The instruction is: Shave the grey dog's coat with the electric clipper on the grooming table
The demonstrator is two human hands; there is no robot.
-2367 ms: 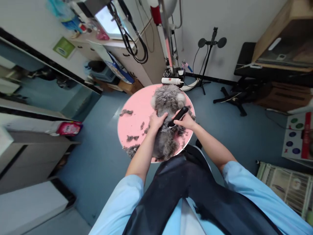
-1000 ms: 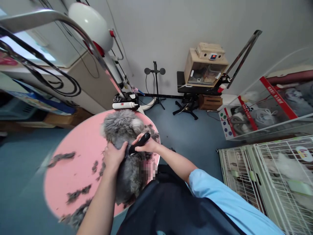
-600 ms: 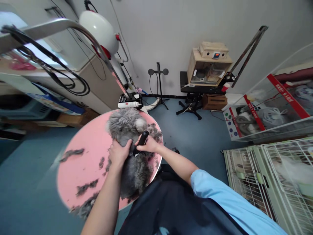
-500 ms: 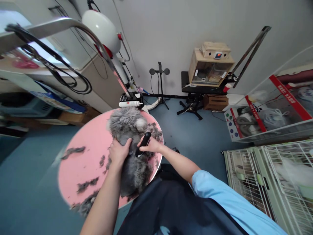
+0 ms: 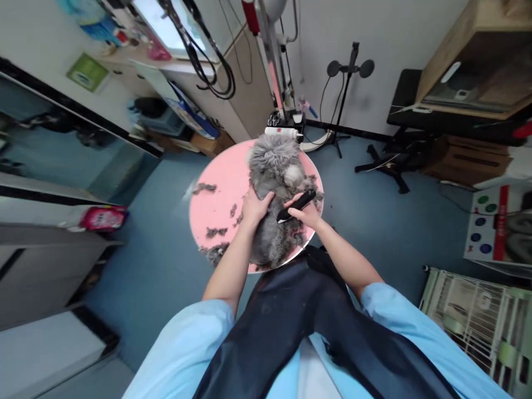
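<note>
A fluffy grey dog (image 5: 271,166) lies on a round pink grooming table (image 5: 216,199), head toward the far edge. My left hand (image 5: 254,206) is closed over the fur on its back, holding it down. A black hair clipper (image 5: 296,205) is gripped in my right hand (image 5: 308,214), its blade end pointing down into the coat just right of my left hand. Clumps of cut grey fur (image 5: 203,188) lie scattered over the pink top.
A white bottle (image 5: 281,132) and a grooming arm post (image 5: 271,66) stand at the table's far edge. Cabinets and shelves (image 5: 50,244) line the left. A black stand (image 5: 347,72), a wooden box (image 5: 469,72) and wire cages (image 5: 474,310) are to the right. Blue floor surrounds the table.
My view has swung left and pulled back, so the table sits farther off. Both hands stay on the dog; the clipper has tilted flatter and shifted slightly along the coat.
</note>
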